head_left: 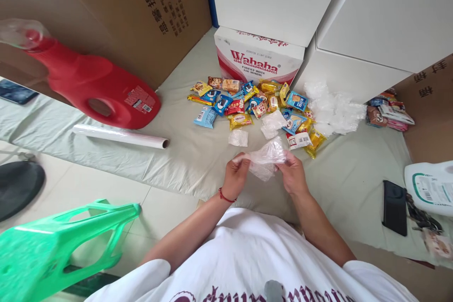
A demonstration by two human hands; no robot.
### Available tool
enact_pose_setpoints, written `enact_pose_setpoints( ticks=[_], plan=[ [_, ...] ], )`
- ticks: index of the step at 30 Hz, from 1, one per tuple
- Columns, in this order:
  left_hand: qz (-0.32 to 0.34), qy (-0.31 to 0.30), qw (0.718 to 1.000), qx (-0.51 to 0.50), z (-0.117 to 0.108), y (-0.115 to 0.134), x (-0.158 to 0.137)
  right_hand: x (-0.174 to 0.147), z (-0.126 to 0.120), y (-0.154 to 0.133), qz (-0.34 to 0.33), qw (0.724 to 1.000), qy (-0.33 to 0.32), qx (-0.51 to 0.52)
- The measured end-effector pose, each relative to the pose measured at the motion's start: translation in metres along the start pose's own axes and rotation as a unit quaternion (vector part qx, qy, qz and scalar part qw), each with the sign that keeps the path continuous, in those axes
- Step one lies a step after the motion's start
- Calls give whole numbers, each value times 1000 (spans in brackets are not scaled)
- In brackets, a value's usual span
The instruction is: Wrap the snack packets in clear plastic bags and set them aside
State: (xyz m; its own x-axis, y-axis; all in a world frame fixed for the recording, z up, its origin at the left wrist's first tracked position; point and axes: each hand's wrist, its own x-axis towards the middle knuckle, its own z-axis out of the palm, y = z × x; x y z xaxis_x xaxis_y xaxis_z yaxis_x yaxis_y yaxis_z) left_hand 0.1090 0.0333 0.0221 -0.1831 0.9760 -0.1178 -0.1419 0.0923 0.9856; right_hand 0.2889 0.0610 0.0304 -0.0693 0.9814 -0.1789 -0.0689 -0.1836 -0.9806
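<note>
A crumpled clear plastic bag [267,158] is stretched between my two hands above the pale cloth. My left hand [238,174], with a red string on the wrist, pinches its left side. Its right side is gripped by my right hand [293,172]. Just beyond lie a small folded clear plastic piece [238,138] and another folded plastic piece [272,123]. Behind them spreads a pile of wrapped snacks [236,105] in blue, yellow and red. To its right sits a heap of clear plastic [334,108].
A Wahaha carton [258,59] stands behind the snacks. At left are a red jug [102,87], a white film roll [120,137] and a green stool [71,245]. At right lie more packets [389,111], a black phone [394,207], keys [423,219] and a white bottle [430,186].
</note>
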Motion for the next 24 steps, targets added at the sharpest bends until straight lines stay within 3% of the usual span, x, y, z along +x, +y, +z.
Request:
enact_pose_setpoints(
  ticks=[4, 7, 10, 12, 13, 15, 16, 18, 20, 24],
  plan=[
    [-186, 44, 960, -204, -10, -8, 6, 4, -1, 2, 101, 983, 15, 150],
    [-213, 20, 955, -207, -15, -13, 9, -1, 1, 5, 148, 973, 12, 175],
    [-137, 80, 984, -78, -21, -16, 8, -5, 2, 6, 186, 963, 21, 193],
    [-26, 171, 984, 39, -29, -14, 3, -6, 1, 5, 203, 956, 45, 208],
    [48, 189, 976, 100, -33, -12, -1, -5, 0, 5, 209, 953, 57, 212],
    [221, 123, 940, 227, -41, -8, -10, -5, -1, 4, 219, 950, 69, 213],
    [301, 53, 910, 280, -43, -7, -14, -4, -2, 3, 222, 950, 68, 211],
    [393, -85, 851, 338, -42, -6, -19, -4, -2, 2, 223, 951, 49, 206],
    [407, -136, 830, 357, -35, -9, -19, -5, 0, 2, 214, 955, 21, 202],
    [325, -96, 881, 329, -15, -18, -16, -13, 8, 3, 161, 976, -28, 142]
  ],
)
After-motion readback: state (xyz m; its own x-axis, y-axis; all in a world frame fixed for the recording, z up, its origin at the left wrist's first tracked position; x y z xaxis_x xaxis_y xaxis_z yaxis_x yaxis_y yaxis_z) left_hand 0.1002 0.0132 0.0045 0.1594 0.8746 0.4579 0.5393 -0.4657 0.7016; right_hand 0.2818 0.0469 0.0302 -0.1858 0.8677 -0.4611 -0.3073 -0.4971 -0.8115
